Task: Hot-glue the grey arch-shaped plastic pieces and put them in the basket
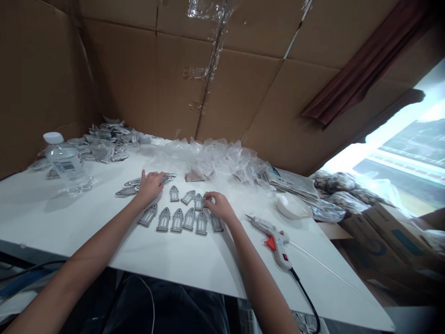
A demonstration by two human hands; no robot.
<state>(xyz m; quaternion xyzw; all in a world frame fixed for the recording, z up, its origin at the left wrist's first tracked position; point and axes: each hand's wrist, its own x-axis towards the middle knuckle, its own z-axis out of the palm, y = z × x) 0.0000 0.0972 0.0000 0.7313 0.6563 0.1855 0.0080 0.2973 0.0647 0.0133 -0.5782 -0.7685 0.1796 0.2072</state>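
Note:
Two uneven rows of small grey arched window-shaped pieces [177,220] lie on the white table in front of me. My right hand [220,205] is at the right end of the upper row, its thumb and fingertips closed on one arched piece [206,202], which they partly cover. My left hand [152,184] rests over a loose pile of similar grey pieces [127,191], thumb and fingers apart; some fingertips are hard to make out. To the right of my right hand lies a white glue gun [274,241] with a red trigger.
A water bottle [67,164] stands at the left, before a heap of bagged grey pieces [107,139]. Crumpled clear plastic bags [225,160] line the back. A white bowl [294,206] and folded newspaper [294,183] sit at right. Cardboard walls [167,83] enclose the table; the glue gun's black cord [306,297] hangs off the front.

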